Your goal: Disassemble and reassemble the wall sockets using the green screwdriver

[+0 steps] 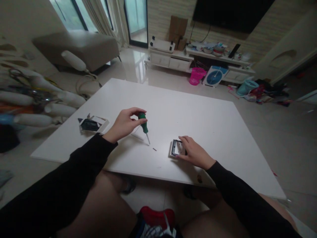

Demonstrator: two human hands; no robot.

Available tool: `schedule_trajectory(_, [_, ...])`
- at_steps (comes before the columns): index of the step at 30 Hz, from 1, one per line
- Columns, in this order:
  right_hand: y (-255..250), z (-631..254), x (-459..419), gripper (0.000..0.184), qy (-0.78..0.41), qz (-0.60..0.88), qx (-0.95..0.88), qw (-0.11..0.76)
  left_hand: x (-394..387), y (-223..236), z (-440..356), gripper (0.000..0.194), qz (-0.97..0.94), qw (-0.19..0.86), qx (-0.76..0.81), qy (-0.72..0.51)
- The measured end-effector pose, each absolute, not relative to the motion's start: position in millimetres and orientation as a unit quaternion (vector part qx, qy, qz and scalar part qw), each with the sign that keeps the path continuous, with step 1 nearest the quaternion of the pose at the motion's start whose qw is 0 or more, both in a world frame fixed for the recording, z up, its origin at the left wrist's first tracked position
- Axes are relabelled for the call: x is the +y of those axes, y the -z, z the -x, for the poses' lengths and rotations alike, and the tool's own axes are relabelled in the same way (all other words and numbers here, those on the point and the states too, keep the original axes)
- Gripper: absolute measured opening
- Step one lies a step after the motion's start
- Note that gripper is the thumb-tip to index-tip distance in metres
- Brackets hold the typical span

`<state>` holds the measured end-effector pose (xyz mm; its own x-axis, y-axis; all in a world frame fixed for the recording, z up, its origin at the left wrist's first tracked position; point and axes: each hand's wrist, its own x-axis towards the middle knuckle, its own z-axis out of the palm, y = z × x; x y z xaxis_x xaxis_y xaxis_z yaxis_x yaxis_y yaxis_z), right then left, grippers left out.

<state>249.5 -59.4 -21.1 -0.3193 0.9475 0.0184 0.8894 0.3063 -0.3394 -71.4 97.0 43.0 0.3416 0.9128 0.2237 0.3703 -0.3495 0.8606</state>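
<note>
My left hand (127,123) is closed around the green handle of a screwdriver (143,123), whose thin metal shaft points down toward the tabletop. Just right of its tip lies a small dark strip, perhaps a screw (154,149). A thin white piece (137,136) lies on the table behind the shaft. My right hand (193,152) grips the right side of a small square white-and-dark frame (174,148), thumb at the near edge and fingers at the far edge. The frame rests on the table, its inside partly hidden by the fingers.
On the white table (198,112), an open box (100,124) with dark contents stands at the left. A small brown object (199,178) lies near the front edge. Beyond are a grey bench (81,46), a pink basket (196,76) and a blue fan (214,76). White lamp-like tubes (34,120) crowd the left.
</note>
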Motion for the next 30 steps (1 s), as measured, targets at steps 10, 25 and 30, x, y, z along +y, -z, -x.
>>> schedule_trajectory(10, [-12.7, -244.8, -78.3, 0.044, -0.09, 0.559, -0.809, 0.158, 96.6, -30.4, 63.6, 0.04, -0.737, 0.38, 0.436, -0.35])
schedule_trajectory(25, [-20.5, -233.6, -87.1, 0.022, -0.09, 0.56, -0.808, 0.157, 92.9, -30.8, 56.6, 0.042, -0.711, 0.421, 0.408, -0.388])
schedule_trajectory(30, [-13.1, -223.4, -89.4, 0.015, -0.102, 0.551, -0.817, 0.133, 84.6, -33.4, 52.4, 0.039, -0.686, 0.449, 0.391, -0.418])
